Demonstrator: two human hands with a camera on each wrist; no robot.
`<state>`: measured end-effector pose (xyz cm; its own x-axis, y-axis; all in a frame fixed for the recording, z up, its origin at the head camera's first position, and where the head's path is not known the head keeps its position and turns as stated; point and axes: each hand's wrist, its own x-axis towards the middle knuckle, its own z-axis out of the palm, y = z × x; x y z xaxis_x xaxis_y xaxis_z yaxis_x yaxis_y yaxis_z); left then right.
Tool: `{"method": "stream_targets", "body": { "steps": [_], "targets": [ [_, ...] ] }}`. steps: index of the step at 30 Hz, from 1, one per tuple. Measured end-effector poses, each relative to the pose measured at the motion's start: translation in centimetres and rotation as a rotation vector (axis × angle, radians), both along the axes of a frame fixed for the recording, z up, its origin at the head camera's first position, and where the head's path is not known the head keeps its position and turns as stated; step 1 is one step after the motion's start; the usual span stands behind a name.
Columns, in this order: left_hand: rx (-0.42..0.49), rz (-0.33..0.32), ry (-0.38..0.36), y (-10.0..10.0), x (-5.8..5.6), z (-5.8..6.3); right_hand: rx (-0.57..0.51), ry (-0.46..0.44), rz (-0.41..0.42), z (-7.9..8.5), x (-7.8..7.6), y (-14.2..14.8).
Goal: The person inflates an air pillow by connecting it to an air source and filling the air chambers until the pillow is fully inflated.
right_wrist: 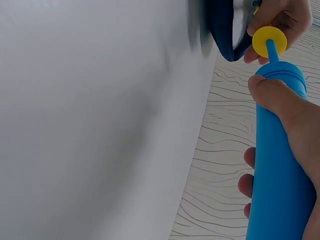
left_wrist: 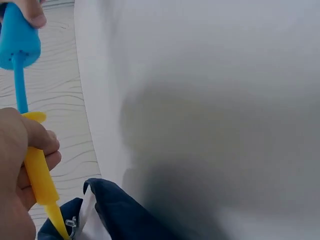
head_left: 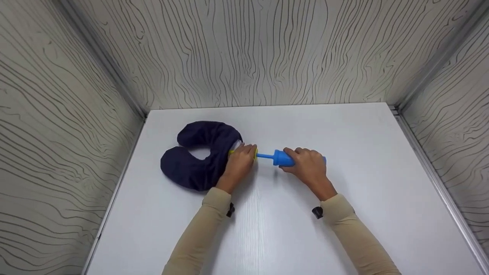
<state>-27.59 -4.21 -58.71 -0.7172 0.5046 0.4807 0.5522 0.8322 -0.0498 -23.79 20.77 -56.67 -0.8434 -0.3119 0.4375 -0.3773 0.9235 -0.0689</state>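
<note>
A dark navy U-shaped neck pillow lies on the white table, its opening towards the left. On its right side the cover parts at a zipper and shows a pale lining. A hand air pump runs between the two hands. My left hand grips its yellow nozzle part, whose tapered tip reaches into the cover's gap. My right hand wraps round the blue barrel, thumb near the collar. A stretch of thin blue rod shows between the yellow flange and the barrel.
The white table is bounded by a wood-grain patterned panel at the back and similar panels at both sides. Metal rails run along its side edges. Beige sleeves cover both forearms, with a small dark wrist device at the right cuff.
</note>
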Motion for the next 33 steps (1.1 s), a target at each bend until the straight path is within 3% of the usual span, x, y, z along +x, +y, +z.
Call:
{"method": "stream_targets", "body": {
  "steps": [6, 15, 22, 27, 33],
  "targets": [
    [0.012, 0.008, -0.01, 1.2, 0.3, 0.4, 0.028, 0.043, 0.014, 0.1, -0.3, -1.9],
    [-0.008, -0.031, -0.032, 1.2, 0.5, 0.6, 0.036, 0.023, 0.034, 0.2, -0.9, -3.4],
    [-0.008, -0.057, -0.069, 0.1, -0.2, 0.9, 0.036, 0.01, 0.024, 0.5, -0.9, -2.2],
    [-0.02, -0.055, -0.035, -0.8, -0.6, 0.5, 0.022, -0.018, 0.004, 0.4, -0.6, -0.5],
    [-0.043, -0.01, -0.042, -1.2, -0.8, 0.1, 0.0, -0.038, -0.03, 0.3, -0.1, 1.3]
  ]
}}
